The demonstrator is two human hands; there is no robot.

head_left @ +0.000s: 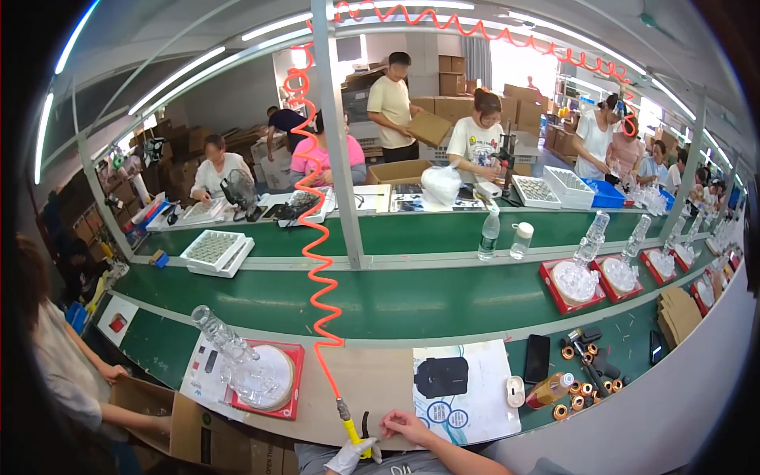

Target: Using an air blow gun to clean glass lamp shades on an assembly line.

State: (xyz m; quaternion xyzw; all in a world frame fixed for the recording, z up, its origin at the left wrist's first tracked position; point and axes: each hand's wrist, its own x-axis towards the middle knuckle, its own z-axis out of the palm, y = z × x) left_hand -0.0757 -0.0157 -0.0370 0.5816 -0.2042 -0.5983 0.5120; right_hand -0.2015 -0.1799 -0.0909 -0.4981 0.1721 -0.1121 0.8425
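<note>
My left hand (348, 459), in a white glove, is wrapped round a yellow air blow gun (354, 434) at the near edge of the bench. A red coiled hose (321, 277) runs up from the gun. My right hand (405, 428) is bare, held just right of the gun with fingers loosely bent and nothing visible in them. Ahead and to the left, a clear, long-necked plastic or glass piece (255, 381) lies tilted on a white round disc in a red square tray (294, 388). Right of my hands is a printed white sheet (483, 396) with a black flat piece (442, 377) on it.
At right are a phone (537, 359), a drink bottle (549, 391), a white earbud case (514, 391) and several copper-coloured rings (577, 402). Similar clear pieces in red trays (571, 283) stand along the green belt (443, 297). A person at left reaches into a carton (180, 423). Several people work opposite.
</note>
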